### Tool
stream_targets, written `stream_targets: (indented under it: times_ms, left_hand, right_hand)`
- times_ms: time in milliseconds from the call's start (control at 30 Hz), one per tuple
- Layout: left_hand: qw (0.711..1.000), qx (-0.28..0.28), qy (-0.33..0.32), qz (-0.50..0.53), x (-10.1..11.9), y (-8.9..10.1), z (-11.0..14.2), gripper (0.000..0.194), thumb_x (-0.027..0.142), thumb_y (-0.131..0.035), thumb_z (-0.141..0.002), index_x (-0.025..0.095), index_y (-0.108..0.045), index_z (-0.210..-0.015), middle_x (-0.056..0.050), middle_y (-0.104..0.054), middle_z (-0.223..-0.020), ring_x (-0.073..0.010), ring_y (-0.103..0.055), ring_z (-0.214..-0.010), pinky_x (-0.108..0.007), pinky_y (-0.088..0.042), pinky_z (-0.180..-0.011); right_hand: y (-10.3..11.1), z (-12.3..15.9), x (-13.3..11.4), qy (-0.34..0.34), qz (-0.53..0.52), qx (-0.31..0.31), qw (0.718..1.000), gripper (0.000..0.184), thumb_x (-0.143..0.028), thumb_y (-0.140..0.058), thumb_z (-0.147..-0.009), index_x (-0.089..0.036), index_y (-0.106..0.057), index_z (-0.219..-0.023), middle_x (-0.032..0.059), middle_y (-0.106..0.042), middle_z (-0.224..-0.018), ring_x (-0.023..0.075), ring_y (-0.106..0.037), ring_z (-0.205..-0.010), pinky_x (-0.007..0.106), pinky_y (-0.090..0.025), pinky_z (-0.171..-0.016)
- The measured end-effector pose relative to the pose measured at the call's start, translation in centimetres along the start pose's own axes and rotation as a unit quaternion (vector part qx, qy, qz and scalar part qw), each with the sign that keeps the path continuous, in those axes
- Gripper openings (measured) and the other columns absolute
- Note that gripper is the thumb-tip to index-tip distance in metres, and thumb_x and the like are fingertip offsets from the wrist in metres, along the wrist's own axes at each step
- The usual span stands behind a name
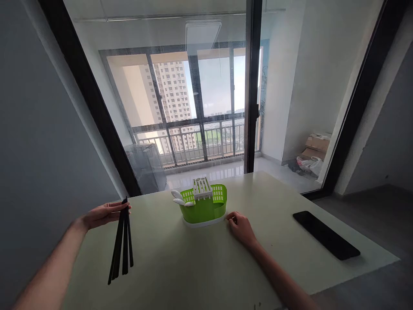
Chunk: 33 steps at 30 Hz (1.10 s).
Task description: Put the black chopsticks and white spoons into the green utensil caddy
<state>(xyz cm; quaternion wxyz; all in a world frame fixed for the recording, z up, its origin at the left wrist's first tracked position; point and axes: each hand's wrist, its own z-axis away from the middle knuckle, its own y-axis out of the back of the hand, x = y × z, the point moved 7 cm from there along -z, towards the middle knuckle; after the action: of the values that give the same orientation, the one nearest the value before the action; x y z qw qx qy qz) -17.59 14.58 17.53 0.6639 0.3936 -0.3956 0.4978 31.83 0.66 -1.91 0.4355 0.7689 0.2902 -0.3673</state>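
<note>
Black chopsticks [121, 243], several in a bundle, hang tips down from my left hand [108, 212], which pinches them near their upper ends. They fan apart slightly over the table's left side. At the middle stands a green cutlery basket [200, 212] with slotted walls and a white base. White spoons [178, 198] lean out over its left rim. A white slotted rack [202, 188] sits across its top. My right hand [240, 228] lies on the table with curled fingers, its fingertips right at the base's right edge. Whether it grips anything is hidden.
A long black lid or tray [325, 234] lies near the right edge of the pale table [258, 267]. Behind the table is a glass sliding door with a dark frame [251, 142]. Beyond it are cardboard and plastic bags [311, 155] and a wrapped box [146, 165].
</note>
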Motion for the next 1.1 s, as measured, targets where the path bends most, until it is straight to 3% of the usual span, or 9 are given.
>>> stream_targets:
  times_ms: [100, 167, 300, 500, 867, 1033, 1100]
  left_hand:
    - [0.987, -0.089, 0.051, -0.124, -3.0, 0.2, 0.1, 0.048, 0.043, -0.099, -0.050, 0.019, -0.082, -0.087, -0.003, -0.081, -0.095, -0.0230, -0.074, -0.093, -0.027, -0.060, -0.087]
    - [0.976, -0.106, 0.065, -0.177, -4.2, 0.5, 0.1, 0.049, 0.050, -0.096, -0.053, 0.021, -0.083, -0.090, -0.003, -0.080, -0.101, -0.0244, -0.074, -0.098, -0.028, -0.059, -0.090]
    - [0.955, -0.112, 0.108, -0.254, -6.2, 1.0, 0.2, 0.053, 0.056, -0.094, -0.051, 0.021, -0.082, -0.088, -0.006, -0.079, -0.106, -0.0294, -0.072, -0.106, -0.032, -0.057, -0.092]
    - [0.942, -0.094, 0.137, -0.292, -8.1, 1.5, -0.1, 0.053, 0.057, -0.094, -0.045, 0.022, -0.082, -0.082, -0.011, -0.079, -0.105, -0.0321, -0.073, -0.106, -0.034, -0.058, -0.091]
    - [0.920, -0.064, 0.187, -0.337, -8.9, 0.5, -0.4, 0.047, 0.048, -0.097, -0.035, 0.020, -0.075, -0.066, -0.008, -0.078, -0.082, -0.0219, -0.075, -0.074, -0.025, -0.059, -0.070]
    - [0.918, -0.041, 0.171, -0.355, -7.7, 0.1, 0.0, 0.048, 0.051, -0.096, -0.034, 0.019, -0.068, -0.057, -0.012, -0.075, -0.073, -0.0304, -0.075, -0.070, -0.036, -0.061, -0.062]
    - [0.924, -0.003, 0.115, -0.366, -6.5, 0.2, -0.1, 0.051, 0.051, -0.097, -0.029, 0.019, -0.064, -0.053, -0.011, -0.069, -0.059, -0.0342, -0.072, -0.060, -0.045, -0.060, -0.056]
  right_hand:
    - [0.1, 0.0, 0.0, 0.000, 0.002, -0.001, 1.000, 0.021, -0.020, -0.049, -0.085, -0.022, -0.070, -0.084, 0.0024, -0.075, -0.090, 0.0155, -0.066, -0.073, 0.025, -0.047, -0.072]
    - [0.2, 0.1, 0.0, -0.001, 0.005, -0.001, 1.000, 0.022, -0.020, -0.049, -0.085, -0.023, -0.070, -0.084, 0.0025, -0.076, -0.091, 0.0158, -0.067, -0.074, 0.025, -0.047, -0.073]
    - [0.3, 0.1, 0.1, -0.003, 0.009, -0.001, 1.000, 0.022, -0.021, -0.049, -0.084, -0.023, -0.071, -0.084, 0.0023, -0.076, -0.090, 0.0162, -0.067, -0.074, 0.025, -0.048, -0.073]
    - [0.3, 0.2, 0.1, -0.003, 0.012, -0.004, 1.000, 0.023, -0.023, -0.048, -0.084, -0.023, -0.071, -0.085, 0.0023, -0.076, -0.091, 0.0164, -0.067, -0.075, 0.025, -0.047, -0.073]
    - [0.5, 0.2, 0.2, -0.011, 0.012, -0.016, 1.000, 0.022, -0.023, -0.049, -0.086, -0.023, -0.071, -0.085, 0.0031, -0.076, -0.093, 0.0161, -0.067, -0.074, 0.025, -0.048, -0.073]
    - [0.5, 0.2, 0.3, -0.019, 0.016, -0.018, 1.000, 0.022, -0.022, -0.050, -0.085, -0.022, -0.071, -0.086, 0.0040, -0.077, -0.094, 0.0167, -0.067, -0.077, 0.026, -0.049, -0.075]
    - [0.5, 0.2, 0.3, -0.019, 0.016, -0.020, 0.999, 0.022, -0.023, -0.049, -0.085, -0.023, -0.071, -0.086, 0.0040, -0.077, -0.094, 0.0167, -0.067, -0.078, 0.026, -0.049, -0.077]
